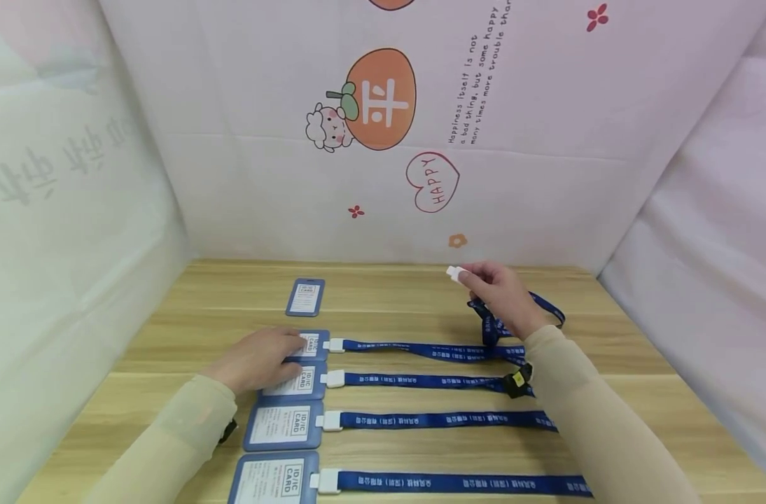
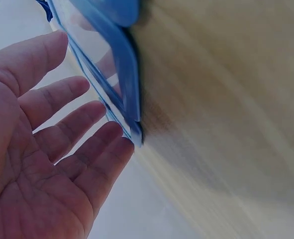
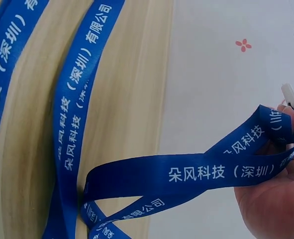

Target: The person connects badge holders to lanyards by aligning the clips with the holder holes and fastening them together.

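Note:
In the head view my right hand (image 1: pixel 501 295) pinches the white plastic clip (image 1: pixel 455 274) of a blue lanyard (image 3: pixel 196 175), raised above the back right of the table. The lanyard's printed strap hangs in loops from the hand. My left hand (image 1: pixel 257 358) rests with extended fingers on the blue-framed badge holders (image 1: pixel 316 343) at the far end of the row, partly covering two of them. In the left wrist view its fingers lie against the holders' edges, apart from one another. A single badge holder (image 1: pixel 305 297) without a strap lies behind the row.
Nearer on the wooden table (image 1: pixel 137 392) lie two more badge holders, the closer one (image 1: pixel 274 479) cut off by the frame. Each holder in the row joins a blue lanyard (image 1: pixel 446 420) stretched rightwards. A printed white cloth (image 1: pixel 257 196) stands behind, with cloth at both sides.

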A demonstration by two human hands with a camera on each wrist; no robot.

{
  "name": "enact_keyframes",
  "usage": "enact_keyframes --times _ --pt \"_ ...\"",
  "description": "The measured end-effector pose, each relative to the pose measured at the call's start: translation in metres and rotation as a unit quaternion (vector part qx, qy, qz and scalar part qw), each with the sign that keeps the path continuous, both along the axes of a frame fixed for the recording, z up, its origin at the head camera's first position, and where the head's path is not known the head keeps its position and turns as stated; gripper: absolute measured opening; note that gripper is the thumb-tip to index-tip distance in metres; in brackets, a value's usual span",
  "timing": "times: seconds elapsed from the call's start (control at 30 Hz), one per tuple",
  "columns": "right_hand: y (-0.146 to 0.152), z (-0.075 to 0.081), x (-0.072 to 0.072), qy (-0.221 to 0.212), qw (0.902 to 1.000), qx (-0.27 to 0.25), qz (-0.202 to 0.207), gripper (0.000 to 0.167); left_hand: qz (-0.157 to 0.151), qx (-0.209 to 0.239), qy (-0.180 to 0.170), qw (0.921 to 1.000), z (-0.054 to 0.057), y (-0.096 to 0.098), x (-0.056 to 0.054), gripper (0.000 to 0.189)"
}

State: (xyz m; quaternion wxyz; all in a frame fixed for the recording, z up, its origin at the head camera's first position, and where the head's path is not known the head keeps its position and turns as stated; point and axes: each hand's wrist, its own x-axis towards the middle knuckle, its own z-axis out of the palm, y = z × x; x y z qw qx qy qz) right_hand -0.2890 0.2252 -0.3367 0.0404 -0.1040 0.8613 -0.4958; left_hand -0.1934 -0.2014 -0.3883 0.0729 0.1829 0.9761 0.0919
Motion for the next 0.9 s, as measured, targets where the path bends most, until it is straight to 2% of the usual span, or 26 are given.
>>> enact_keyframes --times 0.23,0.5,0.67,0.9 --pt "-0.004 -0.004 0.002 0.011 0.9999 0.004 0.003 0.050 0.007 -0.003 0.020 0.9998 0.006 0.002 -0.013 0.053" --pt "-0.005 -0.008 0.005 0.010 0.9998 -0.006 0.014 0.043 0.049 -0.002 0.012 0.9987 0.015 0.006 -0.037 0.062" --pt "-0.005 -0.011 0.007 0.008 0.9998 -0.006 0.019 0.043 0.073 0.007 -0.001 0.9973 0.011 0.005 -0.052 0.064" --pt "-0.008 -0.014 0.008 0.004 0.9998 -0.001 0.020 0.046 0.081 0.009 -0.010 0.9966 0.005 0.006 -0.069 0.066"
